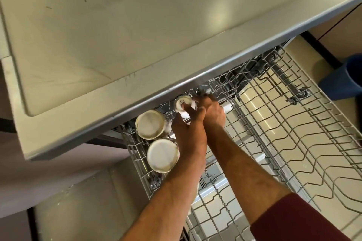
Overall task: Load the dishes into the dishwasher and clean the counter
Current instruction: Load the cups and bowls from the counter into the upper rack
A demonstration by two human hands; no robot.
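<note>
The counter (98, 35) fills the upper left of the frame, smudged and not yet wiped. Below it the pulled-out upper rack (284, 143) spans the centre and right — mostly bare wire. Two upturned bowls (150, 124) sit at its left edge. Our left hand (188, 133) pinches a small cup (183, 102), base up, under the counter's lip; our right hand (213, 111) is pressed alongside, its grip unclear. The cup may tip between tines — clearance is tight.
</note>
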